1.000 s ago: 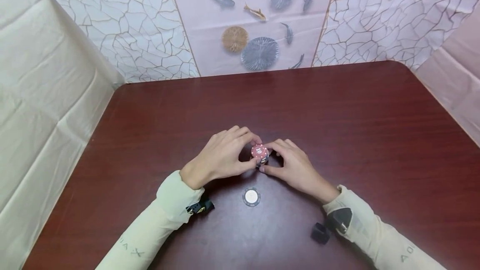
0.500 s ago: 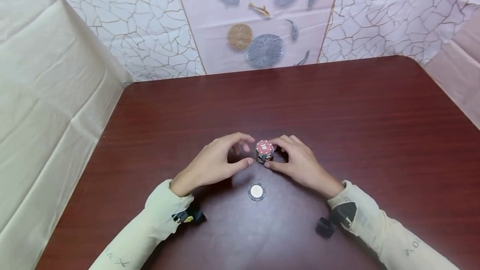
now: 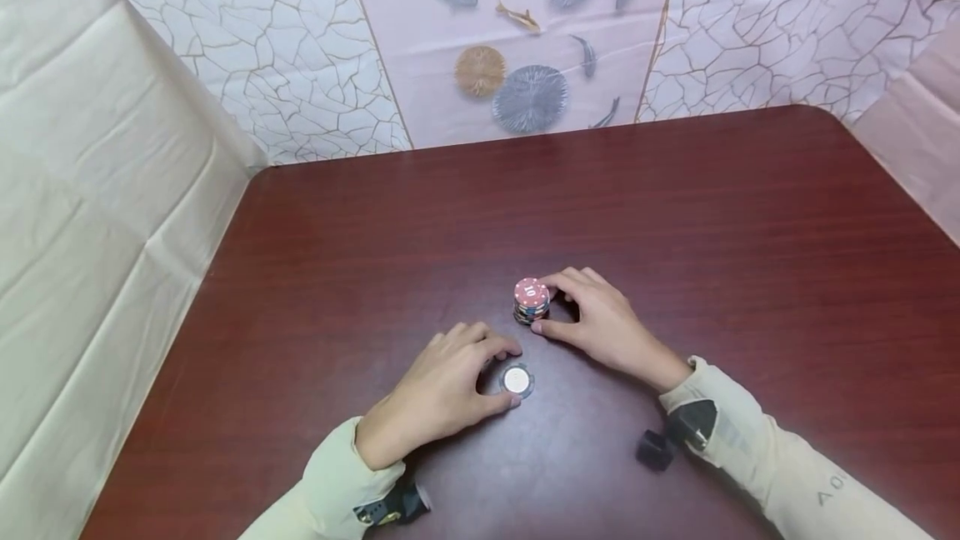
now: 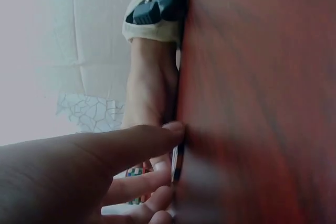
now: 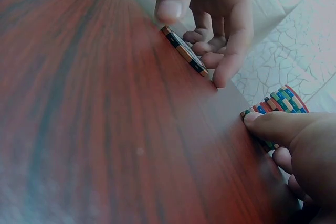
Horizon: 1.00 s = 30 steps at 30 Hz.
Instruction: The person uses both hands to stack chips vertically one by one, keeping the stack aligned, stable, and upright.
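Note:
A lone poker chip (image 3: 517, 381), dark-rimmed with a pale centre, lies flat on the table. My left hand (image 3: 442, 390) reaches around it, thumb at its near edge and index finger a little beyond its far edge. In the right wrist view the left thumb and fingers stand apart on either side of the chip (image 5: 185, 51). Farther back rises an upright stack of poker chips (image 3: 531, 294), topped by a red one marked 10. My right hand (image 3: 600, 323) holds that stack from the right, thumb low at its front and index finger behind.
The dark red wooden table (image 3: 360, 232) has rounded far corners. Patterned cloth (image 3: 525, 40) hangs behind it, and pale cloth (image 3: 112, 157) lines the left side. Each wrist wears a strap with a small black device (image 3: 655, 450).
My left hand has let go of the stack, drawn back toward me, and come down around the lone chip. The right hand stays at the stack.

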Available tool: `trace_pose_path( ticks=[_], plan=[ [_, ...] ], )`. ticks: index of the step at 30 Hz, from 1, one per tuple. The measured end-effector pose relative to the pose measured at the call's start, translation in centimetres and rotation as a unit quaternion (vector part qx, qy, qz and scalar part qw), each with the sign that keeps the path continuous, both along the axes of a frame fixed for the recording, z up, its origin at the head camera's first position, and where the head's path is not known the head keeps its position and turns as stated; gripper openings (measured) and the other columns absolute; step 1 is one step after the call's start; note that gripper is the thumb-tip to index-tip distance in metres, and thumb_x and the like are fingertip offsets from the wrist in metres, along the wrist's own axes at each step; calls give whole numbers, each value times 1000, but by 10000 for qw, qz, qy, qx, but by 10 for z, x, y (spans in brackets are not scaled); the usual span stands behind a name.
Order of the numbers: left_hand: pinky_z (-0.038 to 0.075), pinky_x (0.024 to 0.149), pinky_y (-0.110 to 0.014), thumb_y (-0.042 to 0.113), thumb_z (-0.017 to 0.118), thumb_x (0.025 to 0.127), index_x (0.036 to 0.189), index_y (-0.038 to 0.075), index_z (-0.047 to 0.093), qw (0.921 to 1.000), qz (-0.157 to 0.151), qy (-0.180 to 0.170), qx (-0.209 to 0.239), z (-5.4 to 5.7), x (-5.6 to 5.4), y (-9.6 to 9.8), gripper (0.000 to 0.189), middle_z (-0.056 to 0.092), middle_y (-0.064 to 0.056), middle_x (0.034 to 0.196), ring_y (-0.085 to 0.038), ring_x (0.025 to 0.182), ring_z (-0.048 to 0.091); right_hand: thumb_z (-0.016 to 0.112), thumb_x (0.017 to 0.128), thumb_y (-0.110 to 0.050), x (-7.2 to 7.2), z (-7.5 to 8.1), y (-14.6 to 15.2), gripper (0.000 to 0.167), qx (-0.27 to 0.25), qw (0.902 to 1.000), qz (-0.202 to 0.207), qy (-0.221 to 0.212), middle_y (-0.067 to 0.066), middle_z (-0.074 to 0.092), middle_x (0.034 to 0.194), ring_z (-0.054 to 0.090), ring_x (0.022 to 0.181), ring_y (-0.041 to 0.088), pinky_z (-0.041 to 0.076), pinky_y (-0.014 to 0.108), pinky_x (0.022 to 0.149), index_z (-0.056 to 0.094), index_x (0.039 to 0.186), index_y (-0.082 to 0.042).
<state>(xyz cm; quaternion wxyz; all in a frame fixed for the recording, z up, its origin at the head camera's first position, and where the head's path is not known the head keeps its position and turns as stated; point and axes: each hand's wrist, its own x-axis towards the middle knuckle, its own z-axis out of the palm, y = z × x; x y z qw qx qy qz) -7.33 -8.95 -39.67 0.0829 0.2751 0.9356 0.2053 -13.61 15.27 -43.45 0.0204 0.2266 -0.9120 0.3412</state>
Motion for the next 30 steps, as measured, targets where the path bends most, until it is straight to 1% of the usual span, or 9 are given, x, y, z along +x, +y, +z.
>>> trace_pose_path(
  ticks=[4,7,9,13,16,19,22,26,30],
  plan=[
    [44,92,-40,37,87,87,120,24,74,9999,104,-23,12,-2,3,1,37,66,7,116,-18,111,58,87,87,-34,1,0,-1,52,3,10000,15,-38,-2,70,116,55,102,16,46,43,87,70,132,-15],
    [43,90,-39,35,87,87,118,26,71,9999,111,-49,119,-3,4,2,36,66,8,115,-16,109,58,87,87,-33,2,1,-1,52,7,10000,-5,-26,-2,70,117,56,103,17,47,44,88,70,132,-14],
    [45,88,-39,33,88,86,118,27,69,9998,79,5,173,-2,5,3,37,67,10,111,-14,104,59,87,87,-33,3,1,0,52,-10,10000,-25,-23,-2,70,117,56,103,17,47,44,88,70,132,-14],
    [50,83,-40,31,88,85,118,29,67,9995,-55,249,161,0,5,4,39,69,14,103,-9,96,62,87,87,-33,2,1,0,51,-43,10000,-33,-12,-3,70,115,55,101,16,46,42,87,70,132,-15],
    [53,83,-40,32,88,86,120,28,69,9993,-147,325,119,2,6,3,39,71,13,107,-10,98,65,87,87,-33,1,1,0,51,-45,10000,-23,15,-4,69,114,55,100,15,45,41,86,71,132,-16],
    [55,85,-40,35,89,85,120,25,71,9996,-172,233,68,1,5,2,41,72,10,114,-12,103,66,87,87,-34,1,0,0,50,-19,10000,-8,41,-4,69,114,54,100,14,45,40,86,71,132,-16],
    [54,79,-37,36,91,82,118,23,74,9998,-111,96,100,0,3,2,41,72,10,107,-10,97,65,86,87,-35,1,-1,0,50,1,10000,-5,73,-4,70,114,54,100,14,45,40,86,71,132,-16],
    [51,75,-31,33,92,81,112,21,73,9993,-33,8,385,0,-2,0,38,67,12,95,-6,87,60,87,87,-34,0,-1,1,50,-4,10000,1,73,-4,70,114,54,100,15,45,40,86,71,131,-16],
    [52,81,-30,29,92,80,109,19,71,9971,-73,74,754,1,-9,-3,37,64,10,97,-6,89,61,87,87,-34,0,0,1,51,-2,10000,-1,45,-3,70,115,55,101,15,45,40,87,71,132,-16]
  ],
)
